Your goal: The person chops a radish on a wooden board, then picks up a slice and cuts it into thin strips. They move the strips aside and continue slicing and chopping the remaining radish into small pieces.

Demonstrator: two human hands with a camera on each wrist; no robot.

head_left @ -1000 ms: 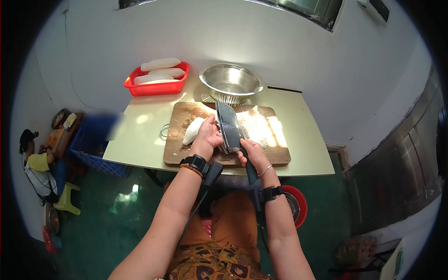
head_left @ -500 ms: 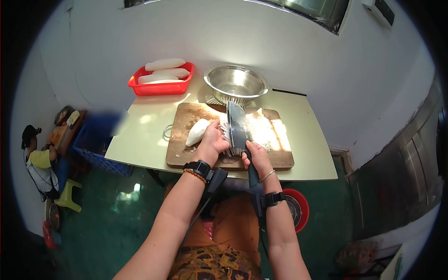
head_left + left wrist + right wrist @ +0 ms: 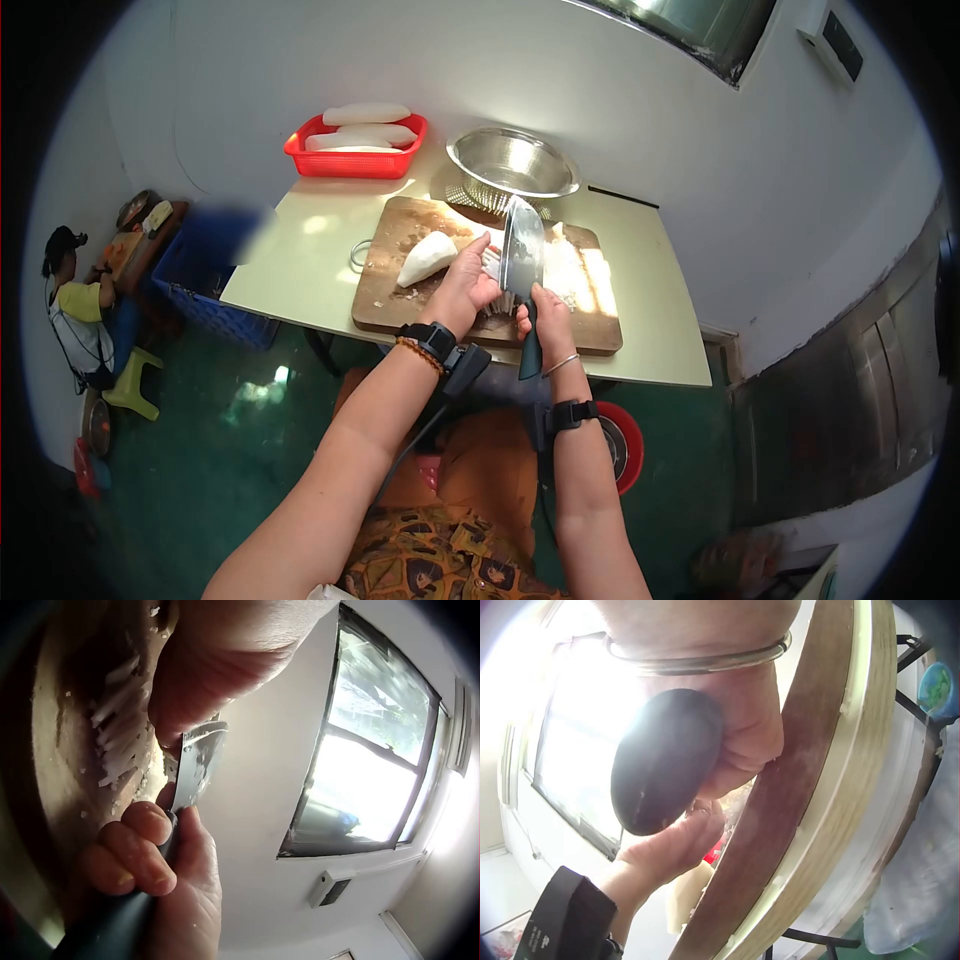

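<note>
In the head view my right hand [image 3: 549, 318] grips the black handle of a broad-bladed kitchen knife [image 3: 524, 250] over the wooden cutting board [image 3: 385, 315]. My left hand [image 3: 466, 287] is close against the blade's left side, holding white radish slices [image 3: 491, 262] between thumb and fingers; the hand partly hides them. A thick peeled chunk of white radish [image 3: 428, 258] lies on the board, left of that hand. In the left wrist view, cut radish strips [image 3: 124, 727] lie on the board beside the blade, and the right hand's fingers curl round the handle.
A red basket [image 3: 300, 163] holding several peeled white radishes stands at the table's back left. Beside it, a steel basin [image 3: 560, 188] rests on a perforated strainer behind the board. Shredded radish lies on the board's right. Another person [image 3: 78, 305] sits far left, by a blue crate [image 3: 215, 310].
The knife and left hand have shifted a little to the right over the board. The blade stands more upright, its face showing narrower. The head view has tilted slightly.
</note>
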